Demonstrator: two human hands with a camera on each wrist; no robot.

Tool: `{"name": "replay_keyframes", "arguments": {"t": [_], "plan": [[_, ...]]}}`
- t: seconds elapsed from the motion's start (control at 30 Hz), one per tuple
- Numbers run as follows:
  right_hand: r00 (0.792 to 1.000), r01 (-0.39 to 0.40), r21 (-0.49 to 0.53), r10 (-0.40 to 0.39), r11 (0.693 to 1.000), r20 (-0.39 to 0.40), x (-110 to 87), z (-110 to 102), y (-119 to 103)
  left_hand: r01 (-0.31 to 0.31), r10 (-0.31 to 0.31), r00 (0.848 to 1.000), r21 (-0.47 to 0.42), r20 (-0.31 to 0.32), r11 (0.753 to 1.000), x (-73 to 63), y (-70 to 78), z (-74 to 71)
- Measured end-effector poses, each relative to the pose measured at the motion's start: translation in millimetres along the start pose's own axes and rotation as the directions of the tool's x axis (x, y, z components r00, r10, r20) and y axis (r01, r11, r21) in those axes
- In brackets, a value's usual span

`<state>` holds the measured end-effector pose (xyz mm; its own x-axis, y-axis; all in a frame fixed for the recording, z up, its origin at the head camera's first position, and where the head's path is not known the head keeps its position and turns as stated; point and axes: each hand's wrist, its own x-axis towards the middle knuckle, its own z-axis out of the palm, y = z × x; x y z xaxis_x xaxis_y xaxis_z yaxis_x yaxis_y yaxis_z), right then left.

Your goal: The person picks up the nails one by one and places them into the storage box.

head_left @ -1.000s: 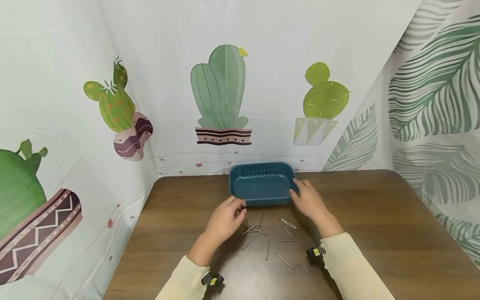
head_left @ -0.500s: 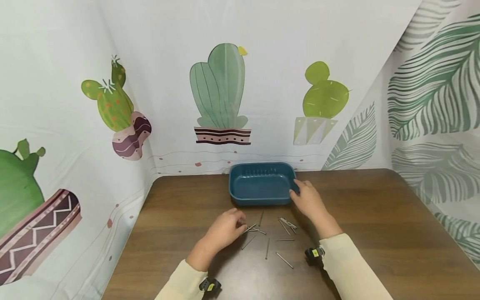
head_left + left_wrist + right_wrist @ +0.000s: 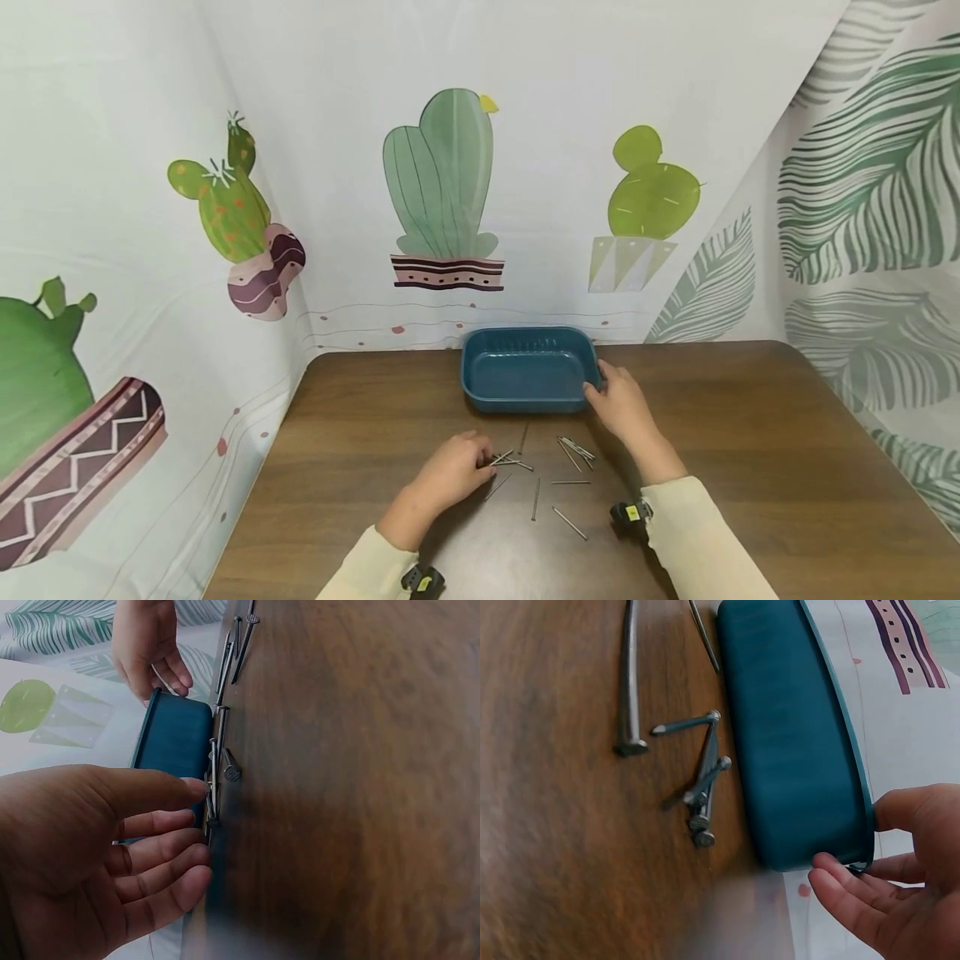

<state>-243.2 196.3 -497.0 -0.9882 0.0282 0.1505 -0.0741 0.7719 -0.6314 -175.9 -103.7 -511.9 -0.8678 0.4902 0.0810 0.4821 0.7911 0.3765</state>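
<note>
Several steel nails lie scattered on the brown table, among them a crossed cluster [image 3: 510, 460] just right of my left hand [image 3: 450, 471]. That hand is low over the table; in the left wrist view its fingers [image 3: 161, 859] are loosely bent and its thumb tip is close to the nails [image 3: 214, 780]. Whether it touches one cannot be told. My right hand [image 3: 621, 404] holds the right end of a blue rectangular tray [image 3: 525, 407]. In the right wrist view its thumb and fingers [image 3: 847, 892] are around the tray's rim and corner.
Another bunch of nails [image 3: 576, 450] lies in front of the tray, with single nails [image 3: 570, 522] nearer me. The wooden table [image 3: 735, 433] ends at a cactus-printed cloth [image 3: 555, 167] behind the tray.
My left hand has left the tray's front left corner and come down toward me, beside the crossed nails. The right hand has stayed at the tray's right end.
</note>
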Motion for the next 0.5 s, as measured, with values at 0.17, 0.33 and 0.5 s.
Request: {"name": "replay_keyframes", "arguments": {"t": [0.17,0.33,0.5], "plan": [[0.999,-0.050,0.088,0.048,0.995,0.020,-0.5,3.2,2.5,0.012,-0.012,1.000,0.016,-0.006,1.000,-0.3,-2.2,1.8],[0.990,-0.139,0.248,0.127,0.959,0.064,-1.9,6.0,5.6,0.019,-0.019,1.000,0.036,-0.009,0.999,-0.3,-1.8,6.5],[0.983,-0.180,0.359,0.159,0.916,0.087,-4.1,7.1,4.8,0.003,-0.002,1.000,0.051,-0.029,0.999,-0.5,-1.8,9.6]]}}
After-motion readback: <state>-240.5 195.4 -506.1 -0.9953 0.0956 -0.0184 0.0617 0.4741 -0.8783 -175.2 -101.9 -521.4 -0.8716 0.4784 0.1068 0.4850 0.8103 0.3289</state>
